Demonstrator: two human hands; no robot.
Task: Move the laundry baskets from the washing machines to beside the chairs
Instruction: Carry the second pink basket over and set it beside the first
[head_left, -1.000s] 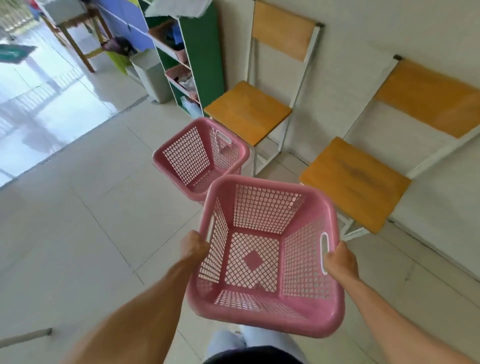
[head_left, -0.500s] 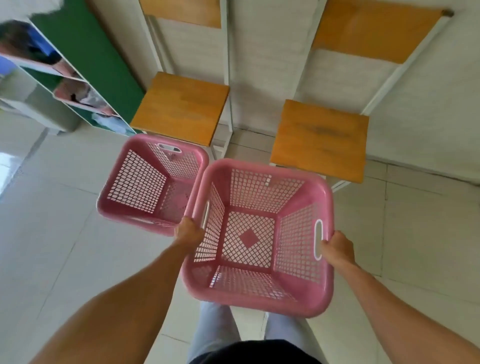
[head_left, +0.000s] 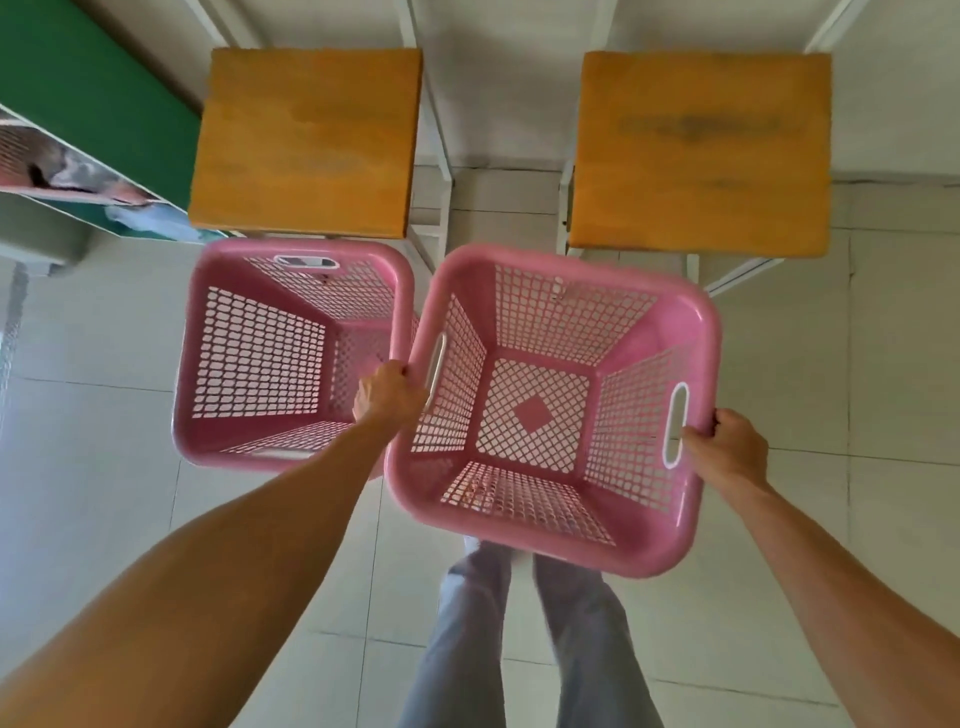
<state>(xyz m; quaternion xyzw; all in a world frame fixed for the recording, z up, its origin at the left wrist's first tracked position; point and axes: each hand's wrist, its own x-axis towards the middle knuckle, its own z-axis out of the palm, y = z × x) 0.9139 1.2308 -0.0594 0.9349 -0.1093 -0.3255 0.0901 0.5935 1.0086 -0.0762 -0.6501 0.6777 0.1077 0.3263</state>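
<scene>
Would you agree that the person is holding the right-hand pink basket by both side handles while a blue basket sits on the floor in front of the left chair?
Not quite: the head view shows the other basket is pink, not blue. The rest holds: the left hand and right hand grip the held basket by its side handles, before the left chair.

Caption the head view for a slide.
Both hands, left hand and right hand, hold an empty pink basket beside a second pink basket before two wooden chairs.
</scene>
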